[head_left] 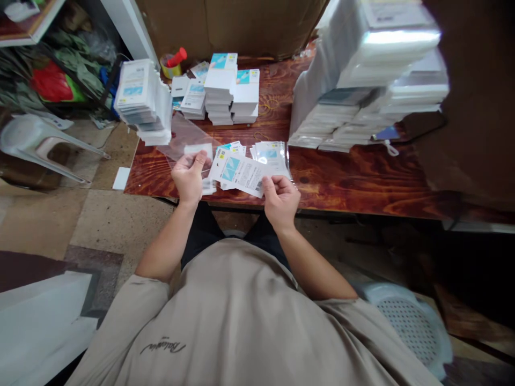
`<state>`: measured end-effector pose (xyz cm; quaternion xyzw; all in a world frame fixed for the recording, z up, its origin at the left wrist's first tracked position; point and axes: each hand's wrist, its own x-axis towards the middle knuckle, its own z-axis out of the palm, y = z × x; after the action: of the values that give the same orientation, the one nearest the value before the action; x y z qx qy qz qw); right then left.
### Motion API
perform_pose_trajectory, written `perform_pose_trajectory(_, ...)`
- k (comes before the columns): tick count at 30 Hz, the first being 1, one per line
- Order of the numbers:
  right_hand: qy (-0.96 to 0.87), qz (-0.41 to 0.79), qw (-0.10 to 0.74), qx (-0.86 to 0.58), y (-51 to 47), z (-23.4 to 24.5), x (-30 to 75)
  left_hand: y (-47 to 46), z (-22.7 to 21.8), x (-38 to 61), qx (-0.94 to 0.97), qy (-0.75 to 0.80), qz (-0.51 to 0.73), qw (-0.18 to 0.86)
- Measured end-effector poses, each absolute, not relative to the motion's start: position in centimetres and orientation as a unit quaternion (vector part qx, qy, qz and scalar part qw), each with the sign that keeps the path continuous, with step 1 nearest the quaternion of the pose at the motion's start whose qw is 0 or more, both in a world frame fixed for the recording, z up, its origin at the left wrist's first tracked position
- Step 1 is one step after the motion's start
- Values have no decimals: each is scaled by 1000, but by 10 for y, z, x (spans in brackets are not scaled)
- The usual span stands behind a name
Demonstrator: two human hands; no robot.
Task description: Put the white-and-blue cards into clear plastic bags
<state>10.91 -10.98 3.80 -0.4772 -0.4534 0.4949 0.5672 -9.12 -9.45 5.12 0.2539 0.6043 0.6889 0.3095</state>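
My left hand (188, 177) pinches a clear plastic sleeve (183, 140) that slants up and away over the wooden table (362, 177). My right hand (280, 199) holds a white printed card with a blue patch (241, 172) by its near end, level with the sleeve's mouth. Under and behind the card lie loose printed cards (271, 154) fanned on the table.
Stacks of white cards (231, 88) stand at the back centre, another stack (140, 99) at the left edge. A big pile of plastic-wrapped packs (362, 91) fills the right. A tape roll (172, 63) sits by cardboard. A white chair (36, 142) is at left, a stool (406, 321) at lower right.
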Motion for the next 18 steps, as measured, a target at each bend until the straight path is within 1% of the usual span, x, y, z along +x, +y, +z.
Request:
perform_pose_trajectory(2,-446,503,577,-464,-111,37,102,-97,49,-86,260,594,696,308)
perform_pose_trajectory(3,-444,524,568,-453,-112,36,100,-98,49,-84,261,583,702,315)
perform_pose_trajectory(6,-459,601,506,-414,-111,33,104,-102,56,-83,252,540,714,366)
perform_pose_trajectory(8,-496,611,472,-398,-107,31,109,-108,63,-82,248,519,710,407)
perform_pose_trajectory(9,-515,602,467,-393,-105,30,110,-111,66,-79,252,510,702,428)
perform_pose_trajectory(12,-551,547,498,-385,-100,31,106,-122,69,-64,286,485,671,482)
perform_pose_trajectory(14,-555,519,527,-380,-100,34,100,-128,64,-53,309,478,653,500)
perform_pose_trajectory(16,-556,522,527,-376,-100,39,97,-131,58,-49,335,487,635,498)
perform_pose_trajectory(18,-553,539,509,-380,-96,42,103,-129,51,-57,366,521,600,484)
